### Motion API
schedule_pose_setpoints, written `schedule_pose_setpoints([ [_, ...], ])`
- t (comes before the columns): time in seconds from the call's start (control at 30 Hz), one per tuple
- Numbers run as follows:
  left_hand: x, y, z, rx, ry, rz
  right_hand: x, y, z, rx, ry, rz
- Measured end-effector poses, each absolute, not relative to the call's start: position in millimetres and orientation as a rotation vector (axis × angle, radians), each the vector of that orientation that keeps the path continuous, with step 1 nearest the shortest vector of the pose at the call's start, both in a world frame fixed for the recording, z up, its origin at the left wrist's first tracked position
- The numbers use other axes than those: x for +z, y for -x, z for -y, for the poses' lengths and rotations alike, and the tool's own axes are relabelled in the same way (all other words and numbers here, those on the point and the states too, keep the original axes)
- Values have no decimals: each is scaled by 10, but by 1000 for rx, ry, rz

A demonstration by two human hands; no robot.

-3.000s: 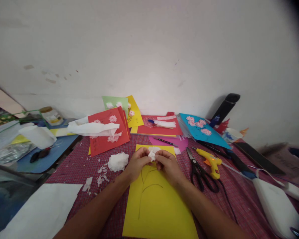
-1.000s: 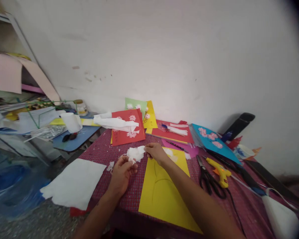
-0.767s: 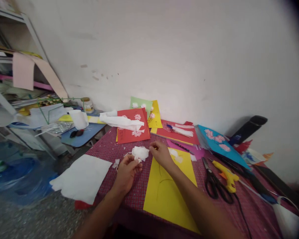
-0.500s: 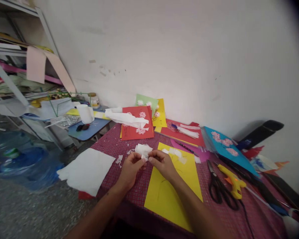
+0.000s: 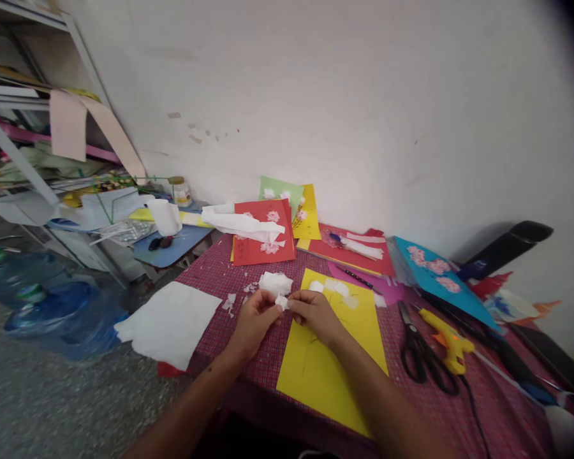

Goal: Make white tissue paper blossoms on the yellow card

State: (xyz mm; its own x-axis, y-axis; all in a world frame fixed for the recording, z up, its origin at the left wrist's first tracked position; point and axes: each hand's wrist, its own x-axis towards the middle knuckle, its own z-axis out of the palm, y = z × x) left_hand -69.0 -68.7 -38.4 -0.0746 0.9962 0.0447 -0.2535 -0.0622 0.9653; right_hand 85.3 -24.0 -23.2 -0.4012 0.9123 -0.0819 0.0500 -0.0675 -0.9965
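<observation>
Between my two hands is a small white piece of tissue paper (image 5: pixel 282 301). My left hand (image 5: pixel 256 319) pinches its left side with thumb and fingertips. On the right side, my right hand (image 5: pixel 316 312) pinches it the same way, its forearm crossing over a yellow sheet (image 5: pixel 335 376). Thin drawn lines and a few white paper pieces (image 5: pixel 335 288) lie on that sheet. Just behind my fingers rests a small pile of white tissue (image 5: pixel 275 283). Torn scraps (image 5: pixel 229 303) are scattered left of it on the checked tablecloth (image 5: pixel 205 274).
Black-handled scissors (image 5: pixel 423 357) and a yellow glue gun (image 5: pixel 449 344) lie on the right. A large white sheet (image 5: pixel 172 322) hangs over the left table edge. Red cards (image 5: pixel 263 252) with pink flowers and a blue card (image 5: pixel 440 274) stand at the back. Water bottles (image 5: pixel 62 312) are on the floor.
The tissue piece between my fingertips now shows as a flatter, squarer bit, apart from the pile behind. My hands have barely moved; the view has shifted slightly.
</observation>
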Motion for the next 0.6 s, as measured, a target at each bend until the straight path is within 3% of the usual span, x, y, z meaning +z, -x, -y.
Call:
schedule_pose_setpoints([
  [0.6,-344,692,695,1395,-979,-981,-173,-876,282,1741,1055,1448],
])
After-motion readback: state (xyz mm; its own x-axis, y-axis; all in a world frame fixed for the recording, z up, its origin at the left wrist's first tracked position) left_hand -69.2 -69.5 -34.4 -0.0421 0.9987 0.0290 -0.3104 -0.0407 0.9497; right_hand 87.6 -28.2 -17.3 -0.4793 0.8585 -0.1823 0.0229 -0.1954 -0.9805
